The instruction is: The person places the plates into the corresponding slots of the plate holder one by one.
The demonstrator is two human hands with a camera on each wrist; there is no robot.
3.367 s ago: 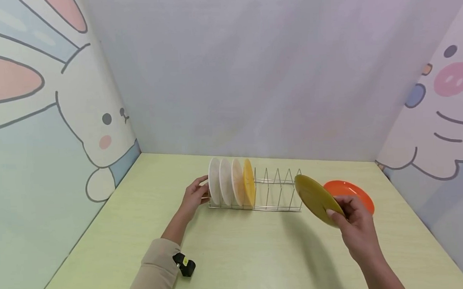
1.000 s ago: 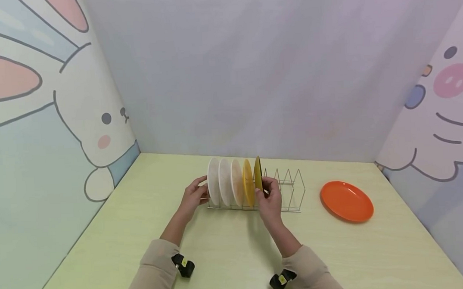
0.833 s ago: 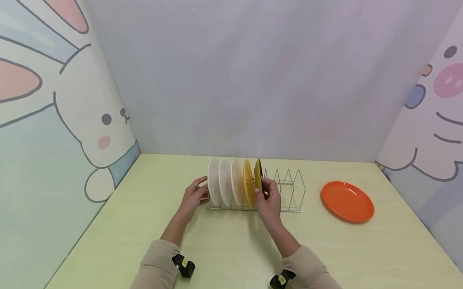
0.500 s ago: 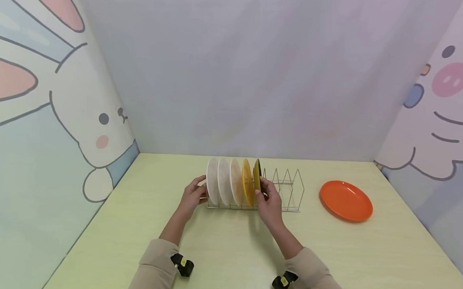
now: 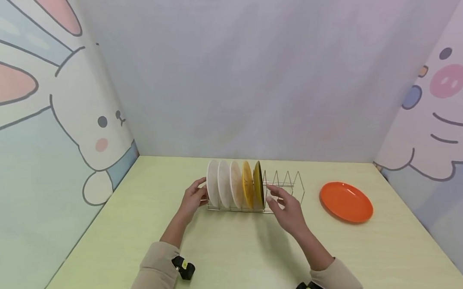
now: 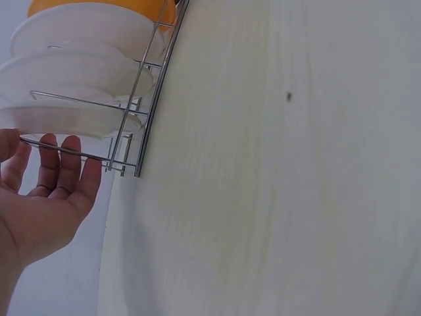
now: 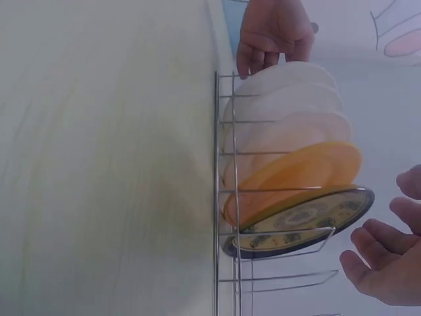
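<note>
A wire dish rack (image 5: pixel 282 209) stands on the table, its left slots filled with upright plates. From the left come a white plate (image 5: pixel 212 184), further pale plates (image 5: pixel 224 184), a yellow plate (image 5: pixel 248 184) and an olive plate (image 5: pixel 258 185). In the right wrist view the olive plate's patterned, dark-rimmed face (image 7: pixel 302 220) shows. My left hand (image 5: pixel 193 198) holds the rack's left end, fingers curled at the end wire (image 6: pixel 66 151) beside the outermost white plate. My right hand (image 5: pixel 288 211) is just right of the olive plate, apart from it, fingers loosely bent and holding nothing.
An orange plate (image 5: pixel 346 202) lies flat on the table (image 5: pixel 221 257) to the right of the rack. Bare wire slots (image 5: pixel 291 183) are at the rack's right end. A grey backdrop (image 5: pixel 251 74) and cartoon-printed side panels (image 5: pixel 79 125) enclose the table.
My right hand carried the olive plate from the right into the slot beside the yellow one, then let go and drew back rightward. My left hand has stayed at the rack's end.
</note>
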